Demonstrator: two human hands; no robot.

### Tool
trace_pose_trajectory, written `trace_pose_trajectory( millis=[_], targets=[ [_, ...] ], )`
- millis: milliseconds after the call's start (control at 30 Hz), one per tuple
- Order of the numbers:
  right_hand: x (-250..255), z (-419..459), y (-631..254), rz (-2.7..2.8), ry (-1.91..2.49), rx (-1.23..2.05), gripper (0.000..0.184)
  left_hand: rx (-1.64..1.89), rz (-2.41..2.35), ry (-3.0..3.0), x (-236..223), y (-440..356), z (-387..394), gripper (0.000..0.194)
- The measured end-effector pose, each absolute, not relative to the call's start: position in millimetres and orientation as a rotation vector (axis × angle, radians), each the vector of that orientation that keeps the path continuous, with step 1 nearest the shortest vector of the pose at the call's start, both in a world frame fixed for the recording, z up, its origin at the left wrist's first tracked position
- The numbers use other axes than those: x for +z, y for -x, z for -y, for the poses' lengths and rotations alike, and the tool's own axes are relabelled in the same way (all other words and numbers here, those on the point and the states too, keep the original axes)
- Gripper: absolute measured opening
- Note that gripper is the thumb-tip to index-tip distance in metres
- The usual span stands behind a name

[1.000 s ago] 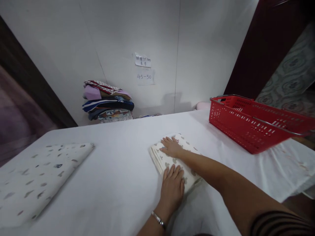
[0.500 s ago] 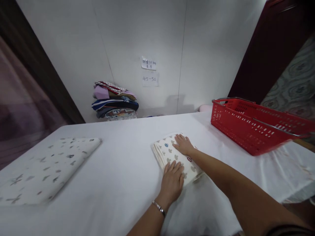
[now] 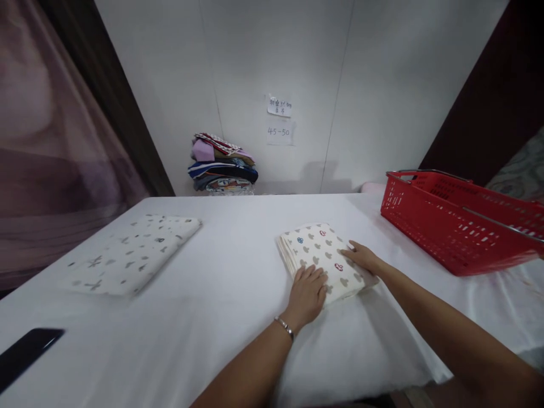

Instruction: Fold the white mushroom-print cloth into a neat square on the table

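Note:
A folded white cloth [image 3: 317,249] printed with grey mushroom-like shapes and a few red and blue ones lies on the white-covered table [image 3: 238,249]. My left hand [image 3: 306,294] rests flat on its near left part, fingers stretched out, a silver bracelet on the wrist. At the cloth's right edge is my right hand [image 3: 364,259]; one digit touches the top and the others reach along the side, partly hidden. Further left lies a second folded cloth [image 3: 140,249], white with dark and grey prints.
A red plastic basket [image 3: 442,226] with metal handles stands at the right. Stacked folded fabrics [image 3: 223,164] sit beyond the far edge, by the wall with paper signs [image 3: 279,132]. A dark flat object [image 3: 29,351] lies at the near left.
My right hand has slid from the top of the mushroom-print cloth to its right edge. The left hand stays on the cloth. The view has shifted, bringing the dark flat object into sight.

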State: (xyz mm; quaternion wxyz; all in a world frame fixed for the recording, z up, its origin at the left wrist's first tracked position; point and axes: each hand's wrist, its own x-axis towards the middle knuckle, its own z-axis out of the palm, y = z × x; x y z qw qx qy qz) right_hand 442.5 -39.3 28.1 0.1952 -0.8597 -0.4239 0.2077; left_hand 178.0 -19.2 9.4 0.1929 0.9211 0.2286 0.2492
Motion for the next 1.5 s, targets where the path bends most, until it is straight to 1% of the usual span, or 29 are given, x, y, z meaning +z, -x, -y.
trace_pose_trajectory(
  millis=[100,233,367,500,600,700,800,867,967,1200,1333,1500],
  targets=[
    [25,48,-443,1.135,2.401,0.611,0.079,0.718,-0.646,-2.556,11,-178,20,0.033],
    [27,43,-444,1.214,2.346,0.675,0.075,0.762,-0.625,-2.512,17,-176,21,0.034],
    [46,36,-479,1.345,2.390,0.433,0.068,0.750,-0.468,-2.528,20,-175,24,0.032],
    [67,30,-511,1.297,2.541,0.219,0.064,0.752,-0.380,-2.530,10,-178,22,0.033],
    [70,26,-498,1.279,2.493,0.136,0.048,0.800,-0.445,-2.468,-1,-180,15,0.030],
    [61,27,-456,1.373,2.308,0.140,0.031,0.853,-0.535,-2.394,-7,-182,9,0.028],
    [54,38,-411,1.543,2.060,0.206,0.025,0.875,-0.603,-2.347,-8,-182,5,0.027],
    [53,48,-389,1.641,2.016,0.198,0.024,0.874,-0.641,-2.326,-8,-182,3,0.027],
    [55,60,-374,1.750,2.083,0.157,0.025,0.891,-0.710,-2.296,-7,-179,-4,0.027],
    [53,67,-373,1.857,2.241,0.173,0.023,0.990,-0.883,-2.276,13,-188,-36,0.027],
    [55,69,-373,1.873,2.237,0.165,0.025,0.878,-0.851,-2.451,29,-212,-58,0.027],
    [59,70,-372,1.889,2.279,0.183,0.023,0.601,-0.714,-2.724,39,-231,-82,0.024]
  ],
)
